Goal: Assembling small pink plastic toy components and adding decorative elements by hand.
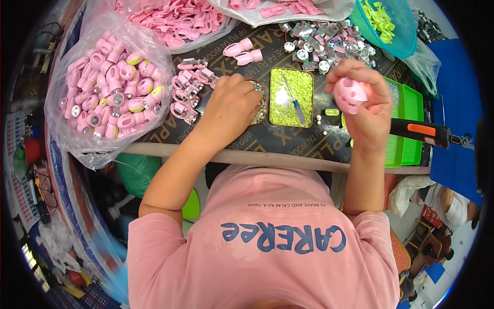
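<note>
My right hand (368, 98), raised over the right of the table, has its fingers closed around a hollow pink plastic shell (350, 95) with holes in it. My left hand (234, 105) reaches down at a round dish (261, 103) of small pieces, its fingers bent and held together. Whatever its fingertips pinch, if anything, is hidden. Between my hands lies a rectangular tin (277, 117) full of small yellow-green parts, with a blue-handled screwdriver (294, 100) resting on top. Beside my left hand are several pink half-shells with metallic insides (184, 98).
A bag of assembled pink pieces (110, 87) stands at left. Behind lie two pink shells (243, 51) and a heap of small electronic modules (327, 44). A teal bowl (399, 44) is far right, near green trays (411, 123) and a black-and-orange tool (422, 131).
</note>
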A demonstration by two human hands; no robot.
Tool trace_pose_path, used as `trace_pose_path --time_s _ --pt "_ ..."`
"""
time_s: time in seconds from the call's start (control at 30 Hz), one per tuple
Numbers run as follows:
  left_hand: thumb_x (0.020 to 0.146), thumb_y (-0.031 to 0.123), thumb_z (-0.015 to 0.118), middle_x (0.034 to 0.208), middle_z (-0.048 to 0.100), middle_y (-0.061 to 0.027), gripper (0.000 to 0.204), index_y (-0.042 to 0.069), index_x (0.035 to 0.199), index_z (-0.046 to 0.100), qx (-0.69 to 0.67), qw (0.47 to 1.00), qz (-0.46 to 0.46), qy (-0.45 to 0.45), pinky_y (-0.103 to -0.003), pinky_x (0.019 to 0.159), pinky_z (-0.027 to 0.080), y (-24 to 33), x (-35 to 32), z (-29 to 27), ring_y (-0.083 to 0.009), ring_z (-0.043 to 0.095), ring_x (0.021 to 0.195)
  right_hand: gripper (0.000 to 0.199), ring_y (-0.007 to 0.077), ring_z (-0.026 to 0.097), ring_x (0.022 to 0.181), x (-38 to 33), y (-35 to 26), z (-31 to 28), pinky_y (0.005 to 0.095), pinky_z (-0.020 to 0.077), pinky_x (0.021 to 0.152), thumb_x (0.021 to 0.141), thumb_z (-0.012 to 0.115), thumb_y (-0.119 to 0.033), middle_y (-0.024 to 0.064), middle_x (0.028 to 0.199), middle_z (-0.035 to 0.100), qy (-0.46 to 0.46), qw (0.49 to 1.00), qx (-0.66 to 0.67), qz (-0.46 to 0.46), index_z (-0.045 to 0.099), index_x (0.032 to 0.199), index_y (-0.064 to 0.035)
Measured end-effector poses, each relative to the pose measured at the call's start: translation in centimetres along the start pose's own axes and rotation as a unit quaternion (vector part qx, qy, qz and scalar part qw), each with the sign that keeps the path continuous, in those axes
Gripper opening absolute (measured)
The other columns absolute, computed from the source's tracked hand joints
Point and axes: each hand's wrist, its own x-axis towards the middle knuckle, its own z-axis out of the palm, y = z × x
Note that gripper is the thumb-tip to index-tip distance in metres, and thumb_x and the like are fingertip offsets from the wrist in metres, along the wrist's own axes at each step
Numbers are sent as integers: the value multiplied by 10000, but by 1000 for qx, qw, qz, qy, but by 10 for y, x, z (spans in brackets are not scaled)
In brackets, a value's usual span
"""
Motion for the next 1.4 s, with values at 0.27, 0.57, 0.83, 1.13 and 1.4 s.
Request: trace_pose_path --time_s 0.27,0.57,0.83,1.13,1.4 --pt "713 84 709 864 604 -73 121 61 806 635 31 999 31 20 -394 816 438 5 8 5 -267 556 909 393 204 644 1110 2 12 16 337 529 971 777 649 135 153 1220 639 -10 999 -7 41 670 1154 25" --pt "713 75 729 886 591 -84 178 61 833 597 17 1000 8 14 -407 821 454 0 -5 3 -287 561 923 388 253 652 1103 7 16 25 379 531 963 774 671 105 148 1206 634 -3 996 -39 81 659 1145 -6" --pt "738 29 680 837 580 -119 109 42 808 598 -107 992 -67 7 -393 771 471 -2 -5 -9 -292 573 824 397 245 645 1124 12 19 32 379 532 973 763 676 116 146 1224 635 -22 994 -51 90 666 1142 -2" --pt "1008 -20 567 1077 595 -76 82 11 1084 563 -608 769 -115 160 -279 915 468 20 -3 -33 -131 570 993 450 192 622 1139 15 13 47 315 491 981 785 769 48 115 1249 640 -56 980 -144 125 701 1228 5" --pt "950 -7 648 981 668 -80 75 11 1023 644 -449 856 -101 237 -299 809 515 26 0 -48 -175 638 888 471 207 621 1152 19 8 52 325 478 998 774 799 26 124 1241 653 -65 978 -167 111 705 1235 2"
